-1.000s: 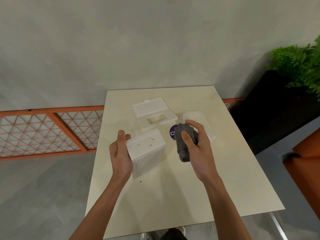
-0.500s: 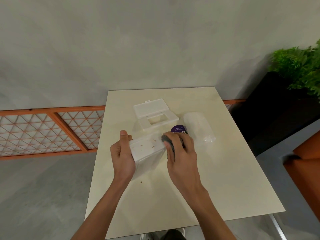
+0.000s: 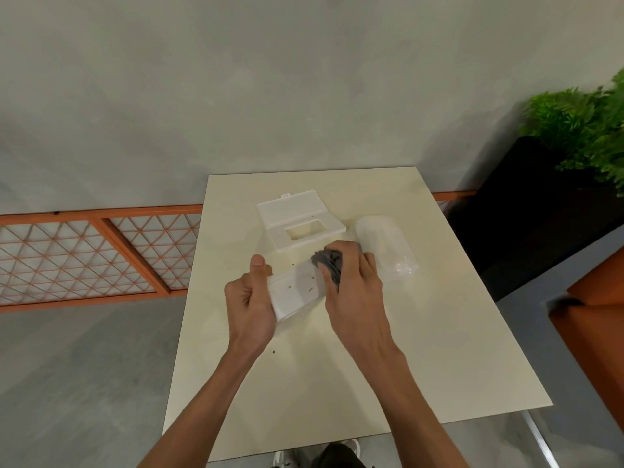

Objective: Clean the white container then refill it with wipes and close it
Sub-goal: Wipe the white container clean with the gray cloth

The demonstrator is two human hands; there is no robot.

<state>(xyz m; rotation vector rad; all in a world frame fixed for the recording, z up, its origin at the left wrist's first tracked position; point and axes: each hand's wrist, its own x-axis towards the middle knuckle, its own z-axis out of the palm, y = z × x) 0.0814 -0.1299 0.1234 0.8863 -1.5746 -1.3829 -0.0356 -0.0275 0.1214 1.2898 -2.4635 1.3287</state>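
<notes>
Over the surface (image 3: 337,383), the left hand (image 3: 250,298) grip clasps the tilted white container (image 3: 297,288); the right hand (image 3: 354,292) grip presses a bunched grey cloth (image 3: 329,265) to its speckled face. Heavy wiping may twist the container loose or scatter specks onto the nearby wipes pack (image 3: 385,244).

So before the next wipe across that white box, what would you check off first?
1. White plastic container gripped by the left hand: ok.
2. Grey cloth held in the right hand and touching the container: ok.
3. Container's upturned face free of brown specks: not ok, several show.
4. White rectangular lid off, lying on the cream table: ok.
5. Clear plastic pack of wipes close by: ok.
6. Container's inside clean: cannot tell, hidden.
</notes>
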